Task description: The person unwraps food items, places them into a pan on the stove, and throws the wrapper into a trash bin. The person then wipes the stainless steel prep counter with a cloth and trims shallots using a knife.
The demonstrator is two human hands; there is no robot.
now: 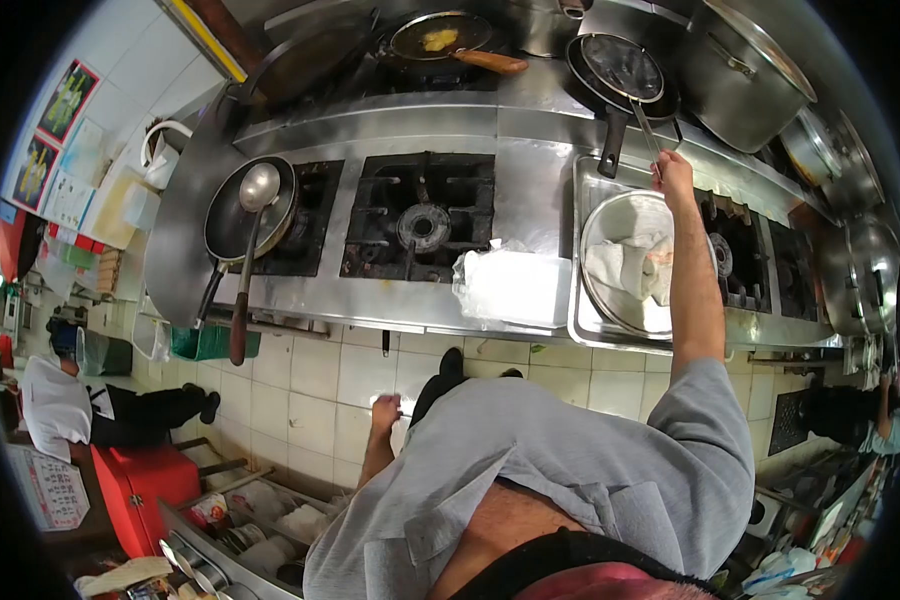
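Observation:
My right hand [674,176] is closed round the thin metal handle of a mesh strainer [620,66]. The strainer's round head lies over a dark frying pan [613,145], whose black handle points towards me. Below my right forearm, a round metal bowl [598,292] with a whitish cloth [625,268] in it sits in a steel tray [578,325]. My left hand [386,411] hangs low at my side, in front of the stove, with its fingers curled and nothing visible in them.
Left on the stove, a frying pan [217,232] holds a ladle [259,186]. A gas burner [423,228] and a white plastic-wrapped slab [515,288] lie between. Behind stand a pan with yellow food [438,40] and a large pot [745,85]. Another person [120,410] is at left.

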